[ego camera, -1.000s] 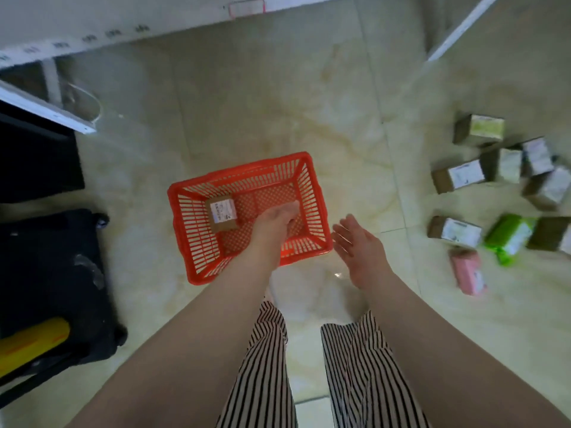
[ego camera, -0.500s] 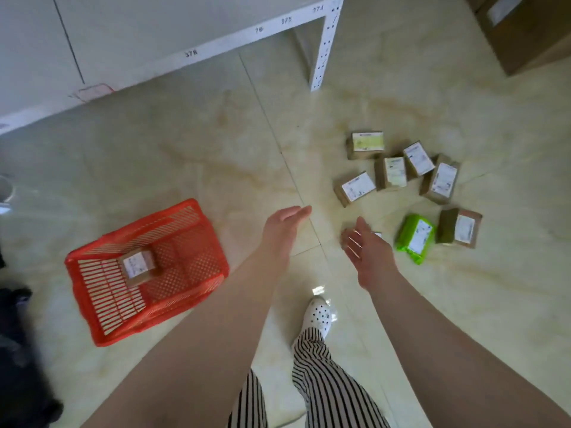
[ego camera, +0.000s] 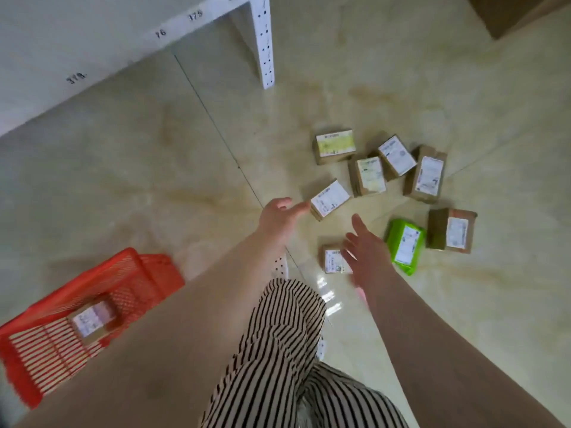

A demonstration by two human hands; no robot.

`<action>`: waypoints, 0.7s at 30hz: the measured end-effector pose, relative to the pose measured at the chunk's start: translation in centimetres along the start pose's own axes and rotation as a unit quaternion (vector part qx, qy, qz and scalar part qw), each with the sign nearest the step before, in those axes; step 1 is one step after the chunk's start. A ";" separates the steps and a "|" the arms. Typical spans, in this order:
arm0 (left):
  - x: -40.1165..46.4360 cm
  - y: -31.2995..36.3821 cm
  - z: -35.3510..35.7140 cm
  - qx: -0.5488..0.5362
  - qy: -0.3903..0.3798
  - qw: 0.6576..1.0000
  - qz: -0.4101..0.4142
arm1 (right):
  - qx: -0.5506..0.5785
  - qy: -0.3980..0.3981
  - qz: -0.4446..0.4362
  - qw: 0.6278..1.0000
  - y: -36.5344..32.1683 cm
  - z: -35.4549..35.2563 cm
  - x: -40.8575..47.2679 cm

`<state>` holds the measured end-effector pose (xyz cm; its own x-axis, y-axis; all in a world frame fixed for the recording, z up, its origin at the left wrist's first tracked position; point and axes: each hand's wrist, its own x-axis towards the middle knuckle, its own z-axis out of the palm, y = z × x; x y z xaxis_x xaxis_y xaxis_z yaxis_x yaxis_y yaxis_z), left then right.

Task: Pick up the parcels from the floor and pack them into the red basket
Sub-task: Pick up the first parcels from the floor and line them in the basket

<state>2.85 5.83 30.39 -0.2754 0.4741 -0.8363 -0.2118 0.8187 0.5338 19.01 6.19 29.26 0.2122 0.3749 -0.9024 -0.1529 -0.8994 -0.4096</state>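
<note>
With both hands spread empty, my left hand [ego camera: 279, 219] could knock the nearest box [ego camera: 330, 199] away, while my right hand [ego camera: 366, 251] hides another.

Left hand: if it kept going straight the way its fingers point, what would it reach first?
Probably the brown parcel with the white label, just beyond the left hand; its height above the floor is unclear.

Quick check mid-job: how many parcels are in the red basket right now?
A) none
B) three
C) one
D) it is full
C: a single brown parcel with a white label lies in the red basket, while the other parcels are on the floor near both open hands.
</note>
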 end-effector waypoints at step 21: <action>30.1 -14.8 11.2 0.172 0.007 0.985 0.016 | -0.129 0.014 0.047 0.991 7.5 5.6 33.0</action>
<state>8.18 11.59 -4.04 -0.2895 0.4985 -0.8171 0.1258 0.8661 0.4839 19.46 13.02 -4.33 0.2351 0.2842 -0.9295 0.0770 -0.9587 -0.2737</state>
